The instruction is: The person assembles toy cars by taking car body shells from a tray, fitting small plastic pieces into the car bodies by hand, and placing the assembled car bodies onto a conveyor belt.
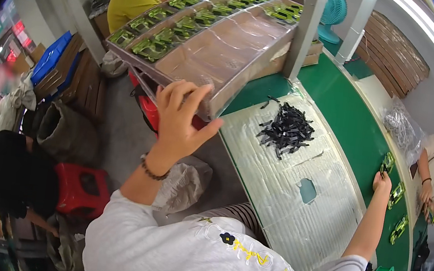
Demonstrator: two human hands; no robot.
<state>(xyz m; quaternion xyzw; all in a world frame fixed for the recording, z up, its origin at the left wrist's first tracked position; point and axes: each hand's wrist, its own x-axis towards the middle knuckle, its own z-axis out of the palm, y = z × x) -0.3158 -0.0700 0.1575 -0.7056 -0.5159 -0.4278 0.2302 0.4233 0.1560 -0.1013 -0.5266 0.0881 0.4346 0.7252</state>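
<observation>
- Here, the tray (222, 49), a long clear plastic blister sheet with rows of pockets, is held tilted above and to the left of the bench (339, 112); its long axis runs from the near lower edge up and away toward the far end.
- The left hand (178, 122) grips the tray's near edge, fingers spread over the top and thumb underneath; it is the only hand on the tray.
- The far pockets hold green parts (155, 46), too many to count; the near pockets look empty.
- The right hand (383, 182) lies well apart, at the bench's far right edge, fingers curled on one green part (387, 162); whether it pinches it I cannot tell.
- Two more green parts (397, 194) lie just beyond that hand along the edge.
- One heap of small black pieces (285, 127) sits on the pale mat (294, 210), between the two hands.
- One co-worker in yellow (128, 0) sits past the tray; another's hand (426, 194) works at the right.
- One red stool (80, 189) stands on the floor at left.
</observation>
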